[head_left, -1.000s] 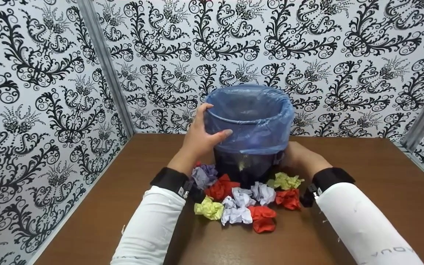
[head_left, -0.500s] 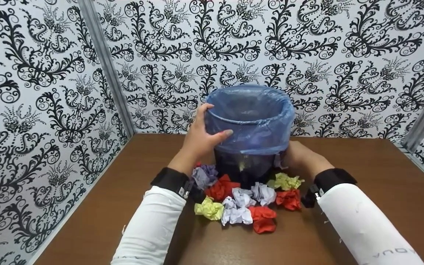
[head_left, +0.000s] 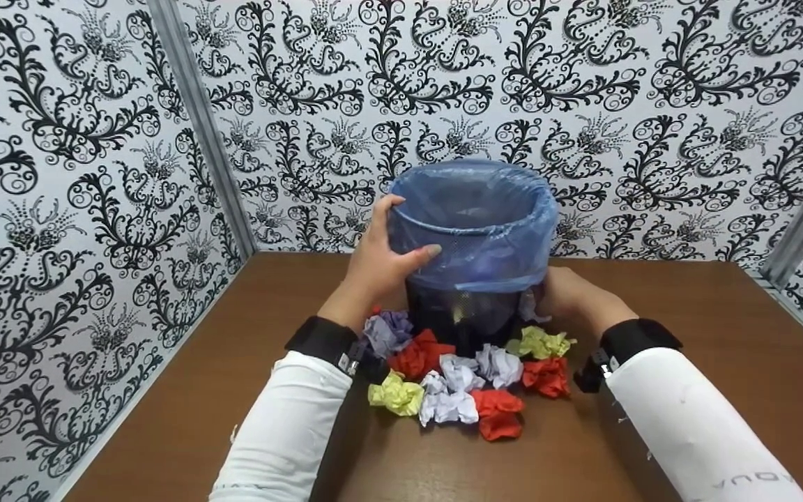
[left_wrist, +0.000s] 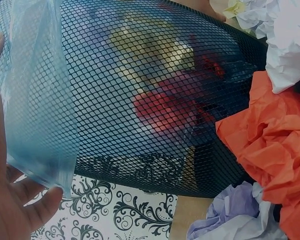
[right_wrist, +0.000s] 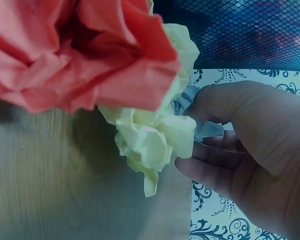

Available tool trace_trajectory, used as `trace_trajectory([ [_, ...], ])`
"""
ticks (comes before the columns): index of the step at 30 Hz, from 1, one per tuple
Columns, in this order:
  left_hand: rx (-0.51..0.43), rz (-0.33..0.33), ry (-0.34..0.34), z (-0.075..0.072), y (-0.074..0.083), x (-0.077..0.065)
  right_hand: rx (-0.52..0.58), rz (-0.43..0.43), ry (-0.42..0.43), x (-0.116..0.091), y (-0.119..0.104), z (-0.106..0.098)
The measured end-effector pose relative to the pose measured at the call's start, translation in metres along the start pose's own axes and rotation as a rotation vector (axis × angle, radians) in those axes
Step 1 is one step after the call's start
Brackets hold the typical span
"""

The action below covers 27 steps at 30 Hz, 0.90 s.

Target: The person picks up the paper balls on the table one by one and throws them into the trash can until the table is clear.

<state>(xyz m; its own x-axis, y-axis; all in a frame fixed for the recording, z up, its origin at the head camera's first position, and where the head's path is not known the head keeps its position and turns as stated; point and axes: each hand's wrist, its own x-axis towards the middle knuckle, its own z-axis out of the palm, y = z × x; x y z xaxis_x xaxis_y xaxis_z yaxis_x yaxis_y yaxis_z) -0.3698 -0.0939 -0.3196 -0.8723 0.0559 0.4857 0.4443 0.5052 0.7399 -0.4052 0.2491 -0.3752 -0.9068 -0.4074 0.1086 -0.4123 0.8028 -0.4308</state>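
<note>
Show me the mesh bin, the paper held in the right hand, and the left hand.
Mesh bin [left_wrist: 110, 102], left wrist view: side wall.
Held paper [right_wrist: 208, 130], right wrist view: lower exposed flap.
Left hand [head_left: 378, 261], head view: back of the hand.

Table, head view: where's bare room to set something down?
Bare: between left sleeve and side wall; right of the right sleeve; between both sleeves, nearer than the crumpled papers. Crowded: along the front of the bin, where those papers bunch.
</note>
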Motion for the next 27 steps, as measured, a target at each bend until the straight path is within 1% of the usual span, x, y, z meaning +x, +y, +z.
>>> trace_trajectory([
  [3,0.002,-0.001,-0.005,-0.001,0.001,0.000,-0.034,0.010,-0.012,0.002,0.002,-0.002],
  [7,0.006,-0.003,-0.007,-0.001,0.001,0.000,-0.023,0.034,-0.040,0.006,0.005,-0.005],
  [11,0.003,-0.006,-0.005,-0.001,0.001,0.000,-0.043,-0.005,-0.046,0.006,0.006,-0.012],
  [13,0.001,-0.005,-0.009,-0.001,0.001,0.000,-0.057,-0.041,-0.051,0.006,0.006,-0.017],
  [18,-0.013,0.004,-0.009,-0.001,0.001,0.000,-0.057,-0.077,-0.077,0.005,0.002,-0.035],
  [23,0.010,-0.011,0.010,0.000,0.002,-0.001,-0.094,-0.078,-0.077,0.001,-0.008,-0.057],
  [27,0.013,-0.015,0.018,0.000,0.001,-0.001,-0.082,-0.077,-0.098,-0.004,-0.017,-0.078],
])
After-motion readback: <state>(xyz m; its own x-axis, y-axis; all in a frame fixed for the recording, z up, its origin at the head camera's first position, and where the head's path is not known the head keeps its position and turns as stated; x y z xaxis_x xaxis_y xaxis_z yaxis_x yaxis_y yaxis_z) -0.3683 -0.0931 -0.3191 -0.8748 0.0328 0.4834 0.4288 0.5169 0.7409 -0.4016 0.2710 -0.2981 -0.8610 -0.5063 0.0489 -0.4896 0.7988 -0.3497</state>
